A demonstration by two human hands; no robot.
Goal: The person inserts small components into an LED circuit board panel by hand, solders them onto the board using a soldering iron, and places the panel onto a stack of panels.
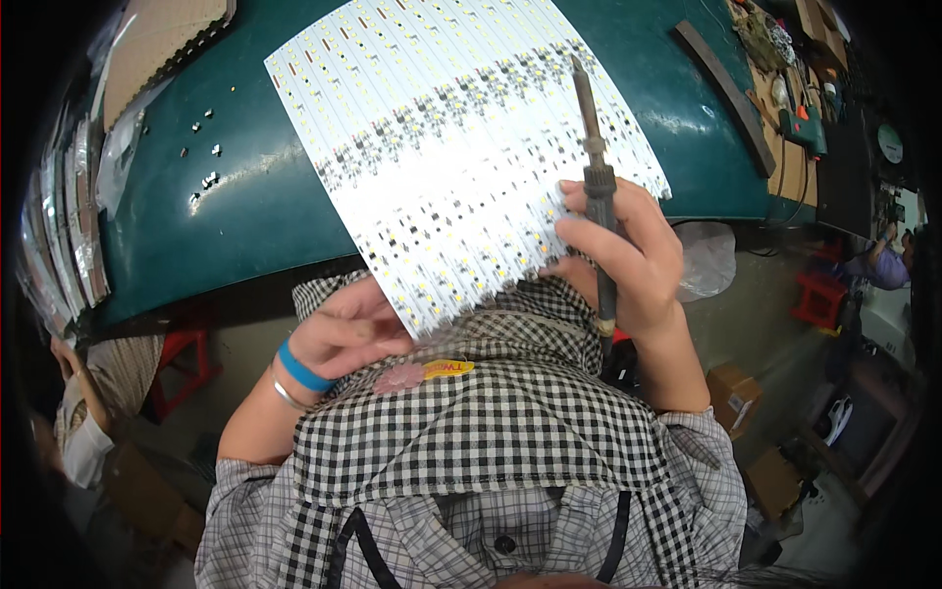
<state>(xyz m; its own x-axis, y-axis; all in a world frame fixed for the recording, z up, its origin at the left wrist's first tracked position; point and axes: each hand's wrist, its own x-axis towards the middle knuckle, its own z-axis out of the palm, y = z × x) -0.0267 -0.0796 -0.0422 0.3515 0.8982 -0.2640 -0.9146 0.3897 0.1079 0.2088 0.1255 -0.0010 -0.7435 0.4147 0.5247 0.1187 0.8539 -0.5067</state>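
Note:
A large white circuit board panel (461,187), set with rows of small yellow LEDs and dark chips, slants from the table toward my lap. My left hand (343,329), with a blue band and a metal bangle at the wrist, grips the panel's near left corner; its fingertips are partly hidden beneath. In my right hand (643,255) is a soldering iron (599,187), held upright with its tip pointing away from me over the panel's right part. Whether the tip touches the board I cannot tell. Some right-hand fingers are hidden behind the iron and the panel edge.
The green tabletop (265,211) carries several tiny loose components (209,182) at left. Stacked strips (83,216) and a cardboard piece (162,59) stand at far left. A dark bar (724,98) and a green tool (807,130) lie right. Other people sit at both sides.

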